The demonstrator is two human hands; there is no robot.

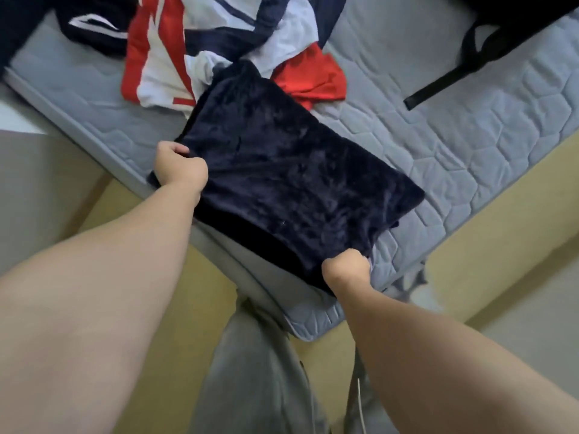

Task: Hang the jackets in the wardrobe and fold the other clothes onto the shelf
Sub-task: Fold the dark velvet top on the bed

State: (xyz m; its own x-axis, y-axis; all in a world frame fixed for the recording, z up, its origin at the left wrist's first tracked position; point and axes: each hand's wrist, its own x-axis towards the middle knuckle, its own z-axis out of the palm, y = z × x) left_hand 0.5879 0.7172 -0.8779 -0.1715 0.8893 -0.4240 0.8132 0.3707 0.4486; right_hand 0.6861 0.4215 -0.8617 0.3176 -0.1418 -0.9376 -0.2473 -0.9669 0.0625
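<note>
Navy plush folded garment (291,183) on quilted grey mattress (470,126); left hand (180,167), right hand (346,270) grip near edges.

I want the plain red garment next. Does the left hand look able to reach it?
Probably not yet: the left hand grips the dark fleece garment, which lies between it and the plain red garment. Otherwise the way looks free.

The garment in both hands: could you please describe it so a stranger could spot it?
On the grey quilted mattress, near its corner, lies a velvety navy garment, gripped by the left hand and right hand. Unlike the red-and-white clothes behind, it is plain.
</note>
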